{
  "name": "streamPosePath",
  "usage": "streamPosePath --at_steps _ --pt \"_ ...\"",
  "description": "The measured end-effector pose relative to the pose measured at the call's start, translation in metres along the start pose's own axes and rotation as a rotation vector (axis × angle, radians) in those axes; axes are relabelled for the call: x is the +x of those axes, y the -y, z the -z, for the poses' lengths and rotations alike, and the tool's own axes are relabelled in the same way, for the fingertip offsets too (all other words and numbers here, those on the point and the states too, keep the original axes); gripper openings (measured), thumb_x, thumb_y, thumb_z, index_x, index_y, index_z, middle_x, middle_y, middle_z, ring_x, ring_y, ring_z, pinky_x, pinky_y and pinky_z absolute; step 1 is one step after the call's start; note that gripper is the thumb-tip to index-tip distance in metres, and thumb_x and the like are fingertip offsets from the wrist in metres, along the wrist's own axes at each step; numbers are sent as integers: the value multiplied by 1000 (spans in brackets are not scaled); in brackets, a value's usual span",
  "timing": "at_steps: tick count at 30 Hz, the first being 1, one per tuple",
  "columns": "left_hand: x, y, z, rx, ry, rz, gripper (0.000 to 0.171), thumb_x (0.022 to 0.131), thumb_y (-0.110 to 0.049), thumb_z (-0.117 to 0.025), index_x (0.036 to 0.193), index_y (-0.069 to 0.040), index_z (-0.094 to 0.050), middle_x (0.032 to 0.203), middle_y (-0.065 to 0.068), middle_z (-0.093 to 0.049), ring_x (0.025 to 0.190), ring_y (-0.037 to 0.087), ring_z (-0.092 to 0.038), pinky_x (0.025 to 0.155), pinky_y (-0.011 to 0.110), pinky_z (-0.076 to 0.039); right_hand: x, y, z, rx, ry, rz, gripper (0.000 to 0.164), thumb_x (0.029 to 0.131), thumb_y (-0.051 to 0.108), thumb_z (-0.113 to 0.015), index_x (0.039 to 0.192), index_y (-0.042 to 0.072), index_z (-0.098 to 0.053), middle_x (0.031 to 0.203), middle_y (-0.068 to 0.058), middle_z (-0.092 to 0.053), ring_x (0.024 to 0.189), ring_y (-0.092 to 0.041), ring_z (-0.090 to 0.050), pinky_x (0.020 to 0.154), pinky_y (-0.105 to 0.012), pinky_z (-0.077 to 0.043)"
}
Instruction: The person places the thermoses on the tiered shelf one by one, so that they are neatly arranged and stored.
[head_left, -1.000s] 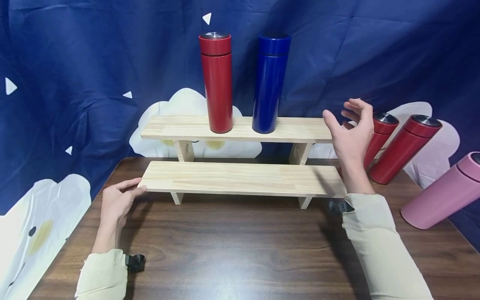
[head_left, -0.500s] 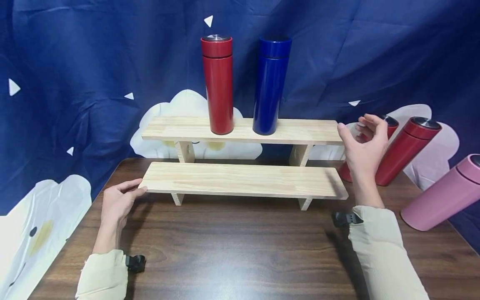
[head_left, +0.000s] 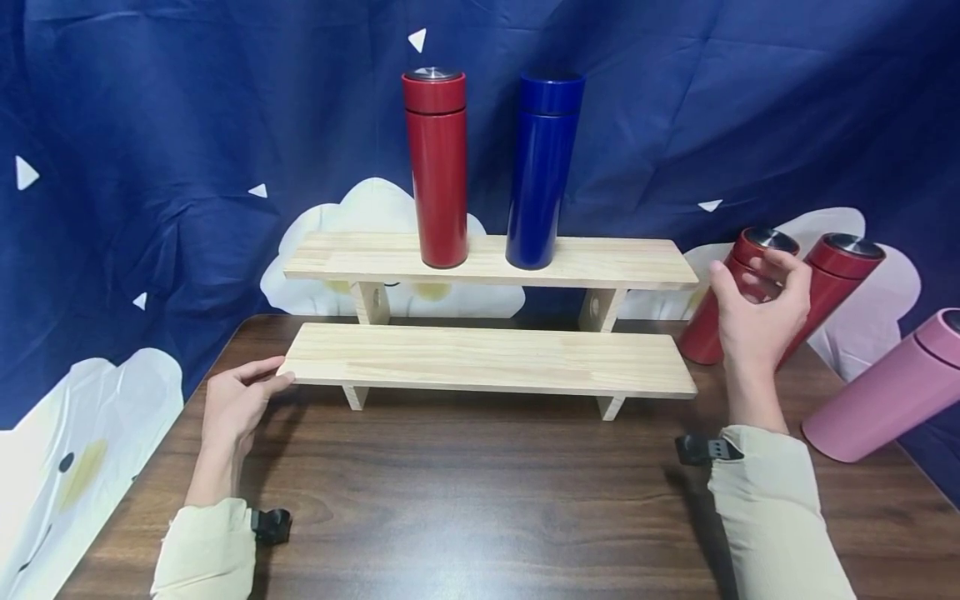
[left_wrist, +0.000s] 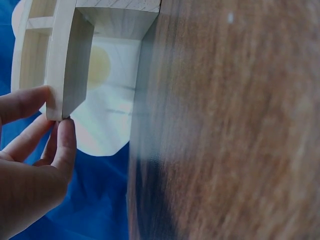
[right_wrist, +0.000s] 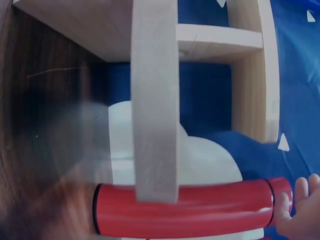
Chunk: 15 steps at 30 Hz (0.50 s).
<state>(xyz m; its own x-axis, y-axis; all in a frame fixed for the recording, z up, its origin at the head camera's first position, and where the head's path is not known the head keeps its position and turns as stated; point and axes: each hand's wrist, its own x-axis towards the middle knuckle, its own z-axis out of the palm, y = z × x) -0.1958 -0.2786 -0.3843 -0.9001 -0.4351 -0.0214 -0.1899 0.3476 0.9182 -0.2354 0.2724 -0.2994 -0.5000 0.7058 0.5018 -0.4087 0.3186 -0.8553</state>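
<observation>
A two-tier wooden shelf [head_left: 480, 358] stands on the table. At the left end of its lower board, my left hand [head_left: 236, 408] pinches the corner between thumb and fingers; the left wrist view shows the fingertips [left_wrist: 65, 132] at the board's end. My right hand [head_left: 765, 321], thumb and fingers spread apart and curved, is in front of a red thermos bottle [head_left: 705, 325] right of the shelf. In the right wrist view its fingers [right_wrist: 301, 192] are right by the lid of that red bottle [right_wrist: 185, 210]. Another red thermos [head_left: 832, 275] is partly hidden behind the hand.
On the upper board stand a red thermos [head_left: 437, 175] and a blue thermos [head_left: 543, 175]. A pink thermos [head_left: 877, 396] stands at the table's right side. Behind the brown table [head_left: 465, 492] hangs a blue curtain [head_left: 187, 100] with white cloud shapes.
My right hand has moved right and down, from beside the upper board's right end to the red thermos bottles. My left hand stays at the lower board.
</observation>
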Motion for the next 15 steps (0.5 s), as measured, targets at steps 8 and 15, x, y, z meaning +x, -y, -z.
streamPosePath --at_steps 8,15 --pt "0 0 0 -2 0 -9 44 89 -12 -77 131 0 -67 131 20 -64 92 1 -60 75 12 -46 13 -22 12 31 -51 -59 49 77 7 -84 121 14 -64 108 1 -62 92 -11 -59 83 -24 -48" --pt "0 2 0 0 -2 -12 44 89 -12 -77 130 0 -68 131 20 -64 92 0 -60 75 11 -47 19 -32 18 -58 -74 -82 56 77 13 -84 128 19 -61 116 4 -56 104 -9 -54 85 -25 -48"
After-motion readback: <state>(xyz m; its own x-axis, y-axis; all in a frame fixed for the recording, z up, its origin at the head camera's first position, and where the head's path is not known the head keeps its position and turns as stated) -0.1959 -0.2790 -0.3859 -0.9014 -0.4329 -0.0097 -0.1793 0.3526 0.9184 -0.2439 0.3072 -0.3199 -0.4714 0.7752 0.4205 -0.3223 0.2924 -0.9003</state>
